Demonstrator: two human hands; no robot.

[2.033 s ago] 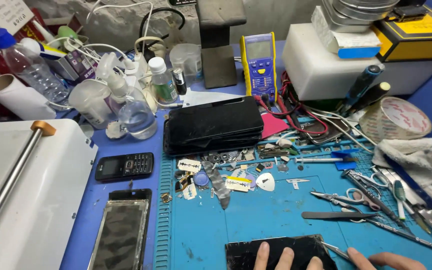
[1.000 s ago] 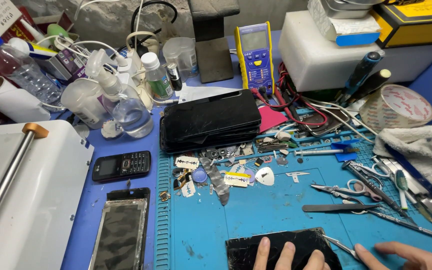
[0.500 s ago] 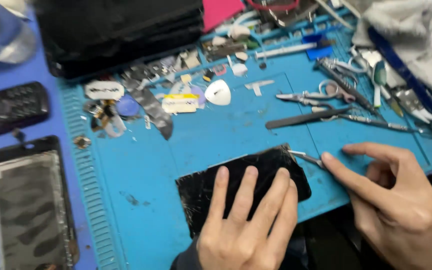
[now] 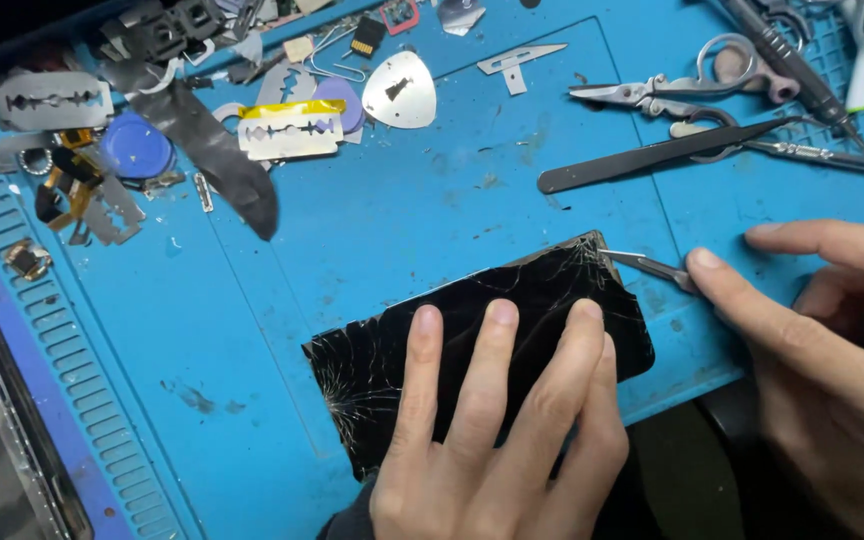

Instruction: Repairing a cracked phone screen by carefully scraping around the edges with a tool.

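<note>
Change since half a second ago: view drawn in closer over the blue work mat (image 4: 422, 215); my hands and the cracked phone screen (image 4: 492, 330) keep the same arrangement as before, the tool tip still at the screen's far right corner.

Item 1, cracked phone screen: black glass panel, lying flat and slanted on the near part of the mat, cracks spreading from its near left corner and its far right corner.

Item 2, my left hand (image 4: 492, 440): laid flat on the screen, four fingers slightly spread, pressing down on the glass; nothing gripped.

Item 3, my right hand (image 4: 822, 340): to the right of the screen, thumb and forefinger pinched together on thin metal tweezers (image 4: 652, 267), whose tip touches the screen's far right corner.

Item 4, surroundings: black tweezers (image 4: 652, 158) and small scissors (image 4: 682, 90) far right; razor blades (image 4: 290, 132), a metal pick (image 4: 400, 90) and a blue round cap (image 4: 138, 150) far left.

Hidden or unclear: my left palm covers the screen's near edge; the tweezers' rear part is lost behind my right fingers; a second device at the left edge is cut off.
</note>
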